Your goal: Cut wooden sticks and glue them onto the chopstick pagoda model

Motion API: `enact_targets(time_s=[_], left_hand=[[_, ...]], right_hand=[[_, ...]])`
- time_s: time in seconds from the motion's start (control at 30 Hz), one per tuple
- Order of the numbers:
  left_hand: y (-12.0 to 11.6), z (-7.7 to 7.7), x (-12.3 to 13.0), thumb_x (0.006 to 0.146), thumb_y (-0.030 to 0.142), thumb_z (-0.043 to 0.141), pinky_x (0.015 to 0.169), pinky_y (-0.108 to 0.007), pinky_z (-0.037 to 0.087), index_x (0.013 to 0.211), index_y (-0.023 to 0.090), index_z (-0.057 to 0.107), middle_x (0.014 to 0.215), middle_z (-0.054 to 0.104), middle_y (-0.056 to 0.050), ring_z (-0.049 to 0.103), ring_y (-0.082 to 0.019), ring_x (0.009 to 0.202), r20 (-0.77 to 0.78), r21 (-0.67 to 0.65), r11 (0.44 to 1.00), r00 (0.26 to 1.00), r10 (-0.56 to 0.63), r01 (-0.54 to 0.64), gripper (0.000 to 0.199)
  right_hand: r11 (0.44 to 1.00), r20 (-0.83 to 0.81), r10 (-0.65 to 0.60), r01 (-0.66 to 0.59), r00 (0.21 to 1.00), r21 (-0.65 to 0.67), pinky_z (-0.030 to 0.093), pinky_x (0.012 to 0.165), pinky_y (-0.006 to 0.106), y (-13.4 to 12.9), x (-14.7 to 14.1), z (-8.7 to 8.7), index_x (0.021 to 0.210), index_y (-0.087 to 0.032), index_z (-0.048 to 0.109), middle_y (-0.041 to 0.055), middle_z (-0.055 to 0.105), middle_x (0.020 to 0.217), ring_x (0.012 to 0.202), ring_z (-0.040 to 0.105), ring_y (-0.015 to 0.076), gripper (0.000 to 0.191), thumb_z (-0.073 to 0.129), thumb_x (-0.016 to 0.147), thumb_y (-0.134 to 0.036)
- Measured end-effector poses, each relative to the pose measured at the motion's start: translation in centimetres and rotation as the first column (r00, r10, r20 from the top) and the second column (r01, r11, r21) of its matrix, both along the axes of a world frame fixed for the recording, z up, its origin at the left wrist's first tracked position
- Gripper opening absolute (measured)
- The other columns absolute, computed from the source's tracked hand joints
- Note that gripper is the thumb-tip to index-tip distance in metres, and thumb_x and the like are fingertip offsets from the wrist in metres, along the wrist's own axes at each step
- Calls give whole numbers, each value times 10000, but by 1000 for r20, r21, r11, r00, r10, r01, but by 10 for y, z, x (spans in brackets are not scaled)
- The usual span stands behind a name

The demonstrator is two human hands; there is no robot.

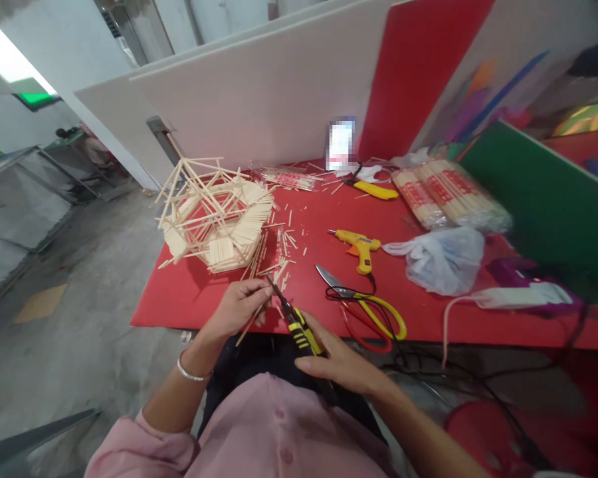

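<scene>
My left hand (242, 304) is closed, its fingers pinching a thin wooden stick (246, 326) that slants down toward the table's front edge. My right hand (336, 358) is wrapped round black-and-yellow pliers (301, 330). The narrow dark jaws of the pliers point up and left, close to my left fingertips; whether they touch the stick I cannot tell. Just beyond my left hand stands a round, basket-like structure of wooden sticks (252, 229), with a raised frame of crossing sticks at its left. Cut stick pieces (290, 240) lie scattered beside it.
On the red table (179, 302) lie a yellow glue gun (361, 247), large scissors (379, 312) with a black cord across them, and another yellow-handled tool (376, 190). Farther right are a plastic bag (446, 262) and wrapped stick bundles (453, 192). A lit phone (341, 143) leans on the backboard.
</scene>
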State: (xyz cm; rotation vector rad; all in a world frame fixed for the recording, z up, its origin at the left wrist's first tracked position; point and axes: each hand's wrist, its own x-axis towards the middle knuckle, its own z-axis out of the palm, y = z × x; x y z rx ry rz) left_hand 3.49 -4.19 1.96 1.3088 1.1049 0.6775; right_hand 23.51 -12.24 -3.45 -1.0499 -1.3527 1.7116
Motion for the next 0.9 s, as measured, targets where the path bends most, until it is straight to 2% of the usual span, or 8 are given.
enact_targets(time_s=[0.07,0.17,0.23,0.4,0.5,0.73,0.9], left_hand=[[1,0,-2,796,464,629,419,-175,360,649,160,596,445,522,35,485,-77,387,-34,28,999,999,-33,34,339],[2,1,-6,788,394,630,443,-174,370,672,156,633,476,524,37,496,-80,427,-80,77,996,996,-46,52,265],[2,2,-9,786,348,622,454,-175,374,682,154,648,497,524,36,501,-82,443,-107,99,993,993,-50,61,222],[2,3,-15,820,300,572,468,-178,366,707,150,673,532,542,19,505,-88,464,-147,154,981,985,-92,115,213],[2,3,-16,843,308,561,476,-183,357,724,155,692,563,556,8,495,-89,478,-159,206,966,979,-128,159,234],[2,11,-12,862,264,529,614,-214,421,734,168,718,701,657,-36,560,-130,630,-205,352,911,967,-148,214,248],[3,13,-13,876,268,511,586,-204,385,679,154,675,636,598,-8,507,-111,588,-240,372,895,957,-164,247,280]], right_hand=[[999,51,33,-35,998,31,412,1023,444,3,0,5,1419,-218,384,100,564,1280,1192,516,276,863,768,683,-452],[998,65,45,-48,997,45,447,990,453,6,-2,7,1453,-217,322,103,583,1256,1136,563,287,1027,838,594,-446],[997,104,38,-44,994,56,464,968,441,7,-3,6,1451,-237,325,93,591,1249,1109,578,285,1066,868,550,-406],[998,176,48,-54,983,31,497,889,375,7,-7,6,1417,-245,365,55,635,1147,1024,605,234,836,735,669,-223],[998,154,44,-50,987,30,481,907,374,5,-10,5,1419,-229,357,31,649,1058,1001,606,220,815,655,665,-142],[1000,68,8,-10,998,29,488,899,367,1,-15,14,1380,-230,395,58,650,1104,1025,609,237,727,694,719,-284],[997,49,-61,59,997,40,499,858,355,0,-20,7,1285,-214,473,36,647,966,951,609,226,639,690,687,-280]])
